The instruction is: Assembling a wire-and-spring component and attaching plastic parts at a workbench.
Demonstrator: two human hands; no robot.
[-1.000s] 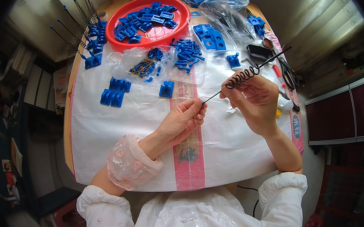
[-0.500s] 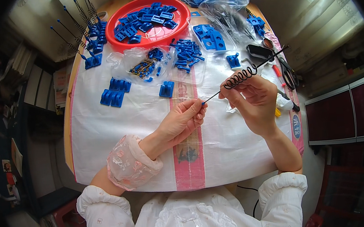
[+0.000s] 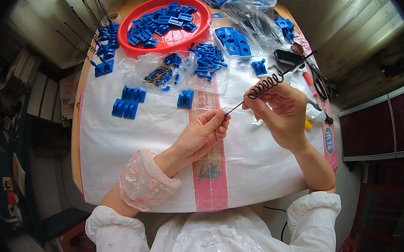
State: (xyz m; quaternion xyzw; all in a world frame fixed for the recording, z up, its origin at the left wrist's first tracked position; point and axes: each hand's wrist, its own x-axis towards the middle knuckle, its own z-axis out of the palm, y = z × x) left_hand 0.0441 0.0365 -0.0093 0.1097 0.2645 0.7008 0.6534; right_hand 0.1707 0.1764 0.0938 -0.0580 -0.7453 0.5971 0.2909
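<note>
One wire [image 3: 268, 85] was held between your left hand [image 3: 202, 133] and your right hand [image 3: 283, 113], above the table [image 3: 128, 5]. Its long axis slanted from the left fingertips away from you and to the right. Its coil [image 3: 265, 86] lay along the right fingers, nearer your right hand; the far end projected beyond them. Your left thumb and fingers were pinched on the wire's blue tip [image 3: 226, 115]. Your right hand was part curled, thumb and fingers gripping at the coil's near end.
</note>
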